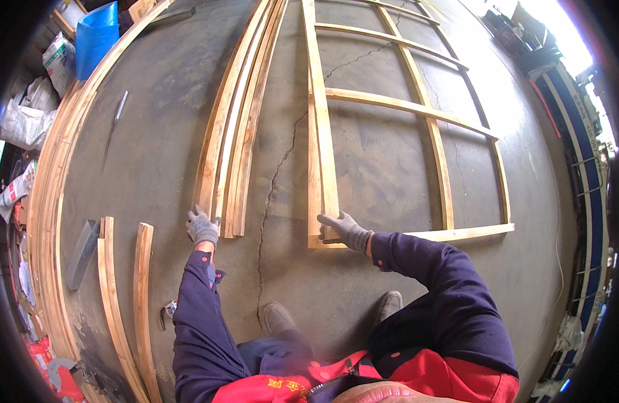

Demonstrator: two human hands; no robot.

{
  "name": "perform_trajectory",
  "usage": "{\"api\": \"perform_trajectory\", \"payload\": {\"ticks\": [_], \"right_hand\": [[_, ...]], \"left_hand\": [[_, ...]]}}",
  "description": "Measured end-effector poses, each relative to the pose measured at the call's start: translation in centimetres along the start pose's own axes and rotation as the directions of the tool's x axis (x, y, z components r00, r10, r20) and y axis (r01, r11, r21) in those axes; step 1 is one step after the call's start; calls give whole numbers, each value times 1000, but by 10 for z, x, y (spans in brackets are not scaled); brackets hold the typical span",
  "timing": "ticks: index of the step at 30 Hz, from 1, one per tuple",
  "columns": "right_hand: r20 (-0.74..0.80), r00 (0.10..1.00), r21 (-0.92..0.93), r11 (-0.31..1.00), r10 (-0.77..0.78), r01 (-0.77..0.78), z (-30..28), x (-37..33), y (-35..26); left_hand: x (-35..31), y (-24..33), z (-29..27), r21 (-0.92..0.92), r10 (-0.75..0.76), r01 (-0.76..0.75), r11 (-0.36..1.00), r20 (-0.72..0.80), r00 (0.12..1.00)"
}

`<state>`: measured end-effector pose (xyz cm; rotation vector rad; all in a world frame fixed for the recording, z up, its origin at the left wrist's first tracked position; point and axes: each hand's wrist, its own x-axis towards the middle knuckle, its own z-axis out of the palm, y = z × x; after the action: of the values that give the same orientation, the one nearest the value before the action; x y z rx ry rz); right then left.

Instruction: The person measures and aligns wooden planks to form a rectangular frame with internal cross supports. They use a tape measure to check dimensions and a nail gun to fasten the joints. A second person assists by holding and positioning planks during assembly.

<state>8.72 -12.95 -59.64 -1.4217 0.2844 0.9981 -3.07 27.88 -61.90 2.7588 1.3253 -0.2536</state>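
My left hand (pixel 202 227), in a grey work glove, is closed at the near end of a wooden strip (pixel 213 158). That strip is the leftmost of several lying side by side in a long bundle (pixel 245 151) on the floor. To the right, my gloved right hand (pixel 348 232) grips the near end of another wooden strip (pixel 325 148). This strip lies along the left side of a wooden frame (pixel 438 158) with crossbars, by its near left corner. Its fingertips are partly hidden under the wood.
Two short wooden pieces (pixel 143 282) and a grey metal channel (pixel 85 252) lie at the left, beside a long lumber stack (pixel 54 201). A small tool (pixel 167 312) is near my left forearm. A thin metal rod (pixel 116 121) rests farther off. A crack (pixel 270 191) crosses the concrete floor.
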Motion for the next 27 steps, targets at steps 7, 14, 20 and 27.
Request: {"api": "perform_trajectory", "payload": {"ticks": [7,14,20,27], "right_hand": [[93,992,-431,895,-85,117,7,14,0],[26,996,-637,769,90,-53,8,29,-7],[86,993,-697,717,76,5,8,32,-8],[136,984,-746,665,116,25,12,37,-11]], "left_hand": [[0,-2,0,-32,15,-16,999,-22,1000],[3,-2,-1,-23,5,-5,1000,4,1000],[5,-3,-2,-35,17,-17,999,2,1000],[10,-7,-2,-92,32,-30,995,20,999]]}}
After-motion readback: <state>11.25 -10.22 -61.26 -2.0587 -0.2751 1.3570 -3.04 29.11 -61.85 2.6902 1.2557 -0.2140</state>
